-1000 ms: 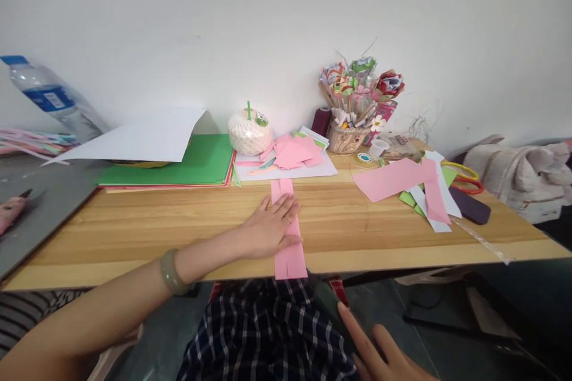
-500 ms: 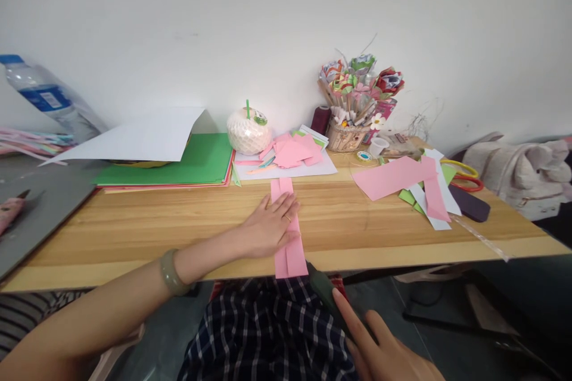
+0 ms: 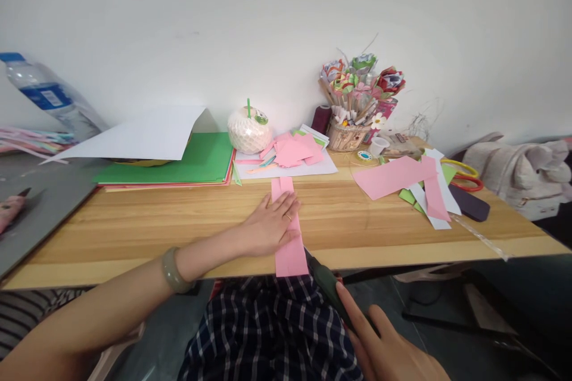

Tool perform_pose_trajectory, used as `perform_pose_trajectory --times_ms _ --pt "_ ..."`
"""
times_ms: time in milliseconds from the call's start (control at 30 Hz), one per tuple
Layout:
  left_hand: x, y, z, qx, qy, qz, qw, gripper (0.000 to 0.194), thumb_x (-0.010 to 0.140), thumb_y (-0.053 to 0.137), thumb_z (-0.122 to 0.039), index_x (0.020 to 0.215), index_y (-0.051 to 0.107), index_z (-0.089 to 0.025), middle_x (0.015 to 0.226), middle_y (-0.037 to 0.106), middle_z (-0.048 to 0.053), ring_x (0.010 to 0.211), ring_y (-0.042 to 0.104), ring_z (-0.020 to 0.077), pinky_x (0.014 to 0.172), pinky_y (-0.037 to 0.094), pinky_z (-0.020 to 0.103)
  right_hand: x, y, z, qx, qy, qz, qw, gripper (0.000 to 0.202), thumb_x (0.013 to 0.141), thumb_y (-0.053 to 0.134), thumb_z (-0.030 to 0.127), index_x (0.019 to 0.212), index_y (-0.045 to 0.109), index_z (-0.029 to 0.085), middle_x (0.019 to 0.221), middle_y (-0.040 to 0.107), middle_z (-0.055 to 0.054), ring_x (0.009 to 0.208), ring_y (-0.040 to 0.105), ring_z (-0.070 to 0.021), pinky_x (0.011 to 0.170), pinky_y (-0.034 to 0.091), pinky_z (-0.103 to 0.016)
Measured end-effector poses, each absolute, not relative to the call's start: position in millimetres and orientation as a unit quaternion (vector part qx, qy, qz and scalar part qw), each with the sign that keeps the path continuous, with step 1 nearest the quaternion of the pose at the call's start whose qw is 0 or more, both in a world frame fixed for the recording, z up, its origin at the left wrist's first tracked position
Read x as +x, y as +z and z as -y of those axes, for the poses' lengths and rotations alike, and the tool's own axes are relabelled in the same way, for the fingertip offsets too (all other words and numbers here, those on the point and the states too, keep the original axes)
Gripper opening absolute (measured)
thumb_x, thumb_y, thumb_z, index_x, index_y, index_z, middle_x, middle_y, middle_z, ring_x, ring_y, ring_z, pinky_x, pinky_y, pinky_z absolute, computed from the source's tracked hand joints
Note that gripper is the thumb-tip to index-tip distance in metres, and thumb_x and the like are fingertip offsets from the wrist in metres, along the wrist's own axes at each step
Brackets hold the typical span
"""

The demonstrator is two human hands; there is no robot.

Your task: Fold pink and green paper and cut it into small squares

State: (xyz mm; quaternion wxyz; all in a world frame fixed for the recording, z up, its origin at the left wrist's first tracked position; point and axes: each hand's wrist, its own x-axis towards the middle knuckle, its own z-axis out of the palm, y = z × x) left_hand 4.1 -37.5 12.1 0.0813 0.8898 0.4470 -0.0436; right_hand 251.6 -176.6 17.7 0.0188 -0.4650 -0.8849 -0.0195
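My left hand (image 3: 273, 226) lies flat with its fingers stretched out on a folded pink paper strip (image 3: 290, 261), pressing it to the wooden table. The strip runs away from me, and its near end sticks out slightly past the table's front edge. A dark green-handled knife (image 3: 328, 286) is in my right hand (image 3: 384, 342), the index finger laid along the handle. Its dark, narrow blade points away from me and meets the right side of the strip near the table edge. How far the blade reaches into the fold is hidden.
Pink paper pieces (image 3: 297, 150) lie on a white sheet behind the strip. Green card (image 3: 210, 158) is stacked at left. A wrapped coconut (image 3: 249, 134) and a basket (image 3: 346, 137) of paper flowers stand by the wall. Paper scraps (image 3: 388, 178) and scissors handles (image 3: 465, 181) lie at right.
My right hand and the knife have moved slightly forward, the blade farther up along the strip's right side. The near end's fold looks flatter. My left hand has stayed in place.
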Motion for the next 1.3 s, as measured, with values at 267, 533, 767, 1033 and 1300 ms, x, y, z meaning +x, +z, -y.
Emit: perform_pose_trajectory --times_ms 267,533,767,1033,1300 --pt "3.6 10.6 37.7 0.892 -0.042 -0.445 0.071 0.066 0.093 0.013 -0.050 0.143 0.007 -0.008 0.150 0.002 0.012 0.138 -0.004 0.0220 0.108 0.005 0.049 242.7 22.7 172.6 -0.471 -0.054 0.880 0.031 0.060 0.084 0.033 0.013 0.142 0.015 0.015 0.076 0.056 -0.001 0.036 0.052 -0.0102 0.029 0.037 -0.019" --pt "2.9 10.5 38.2 0.890 -0.037 -0.448 0.071 0.060 0.094 0.013 -0.042 0.143 0.009 -0.007 0.150 0.002 0.011 0.138 -0.002 0.0194 0.109 0.005 0.044 239.4 25.0 172.9 -0.473 -0.087 0.876 0.043 0.055 0.084 0.034 0.015 0.138 0.024 0.016 0.070 0.054 0.001 0.029 0.047 -0.0090 0.025 0.032 -0.019" --pt "1.3 9.9 36.8 0.893 -0.036 -0.443 0.077 0.061 0.094 0.013 -0.043 0.143 0.009 -0.007 0.150 0.000 0.011 0.138 -0.004 0.0193 0.110 0.004 0.042 229.3 23.7 169.8 -0.469 -0.129 0.873 0.031 0.047 0.088 0.027 0.015 0.135 0.027 0.010 0.072 0.055 0.000 0.028 0.048 -0.0092 0.024 0.033 -0.021" --pt "1.6 11.3 37.5 0.893 -0.038 -0.443 0.075 0.061 0.094 0.012 -0.042 0.143 0.009 -0.005 0.150 0.001 0.012 0.138 -0.002 0.0204 0.110 0.004 0.042 230.4 26.3 168.4 -0.466 -0.118 0.876 0.024 0.046 0.089 0.028 0.016 0.134 0.029 0.008 0.075 0.056 -0.002 0.029 0.048 -0.0081 0.024 0.033 -0.019" --pt "1.7 9.8 37.5 0.894 -0.041 -0.443 0.063 0.060 0.094 0.012 -0.041 0.142 0.009 -0.005 0.150 0.001 0.012 0.138 -0.001 0.0211 0.110 0.006 0.042 219.8 21.7 163.3 -0.488 -0.163 0.856 0.042 0.042 0.086 0.029 0.014 0.128 0.034 0.009 0.064 0.052 0.002 0.027 0.048 -0.0101 0.025 0.032 -0.020"
